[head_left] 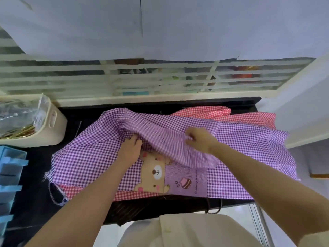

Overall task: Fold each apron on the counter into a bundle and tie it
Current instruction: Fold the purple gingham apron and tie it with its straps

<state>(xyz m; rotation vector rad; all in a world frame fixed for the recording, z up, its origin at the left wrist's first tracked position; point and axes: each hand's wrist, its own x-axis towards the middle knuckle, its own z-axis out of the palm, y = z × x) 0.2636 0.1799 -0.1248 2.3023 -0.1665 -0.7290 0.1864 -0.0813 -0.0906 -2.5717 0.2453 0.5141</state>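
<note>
Purple apron [85,157]: lay spread over the black counter [71,115] at mid-frame, bear patch up, far edge raised in a fold.
Right hand [200,139]: right of centre, fingers pinched that fold.
Left hand [130,148]: centre, rested on the purple apron; fingertips hidden under the fold, grip unclear.
Red apron [249,116]: beneath, showing at upper right.

One wide-angle camera on the person's head looks forward and steeply down, close above the black counter [78,115]. The purple checked cloth apron [85,157] fills the centre; a white louvred window [71,77] lies beyond.
</note>
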